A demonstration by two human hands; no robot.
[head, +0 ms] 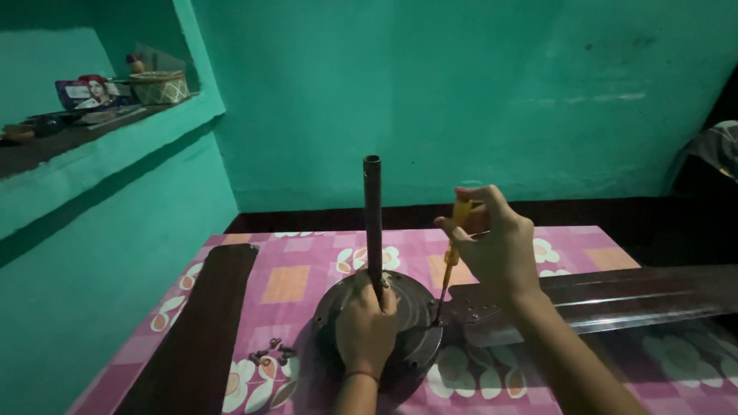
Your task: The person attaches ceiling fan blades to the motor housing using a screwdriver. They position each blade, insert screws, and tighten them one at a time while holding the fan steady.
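The right hand (496,246) is closed around the yellow handle of a slim screwdriver (450,265), held nearly upright. The screwdriver tip meets the rim of the round dark metal fan motor housing (411,319), where the bracket of a long dark brown fan blade (615,296) joins it. The left hand (367,327) is closed around the base of the dark upright metal rod (373,215) rising from the housing centre.

The housing rests on the desk (307,261), which is covered with a pink floral cloth. A second dark brown fan blade (201,330) lies detached at the left. Several small dark screws (270,355) lie loose between that blade and the housing.

On the green wall shelf (100,127), a woven basket (160,87) stands; its contents cannot be determined.
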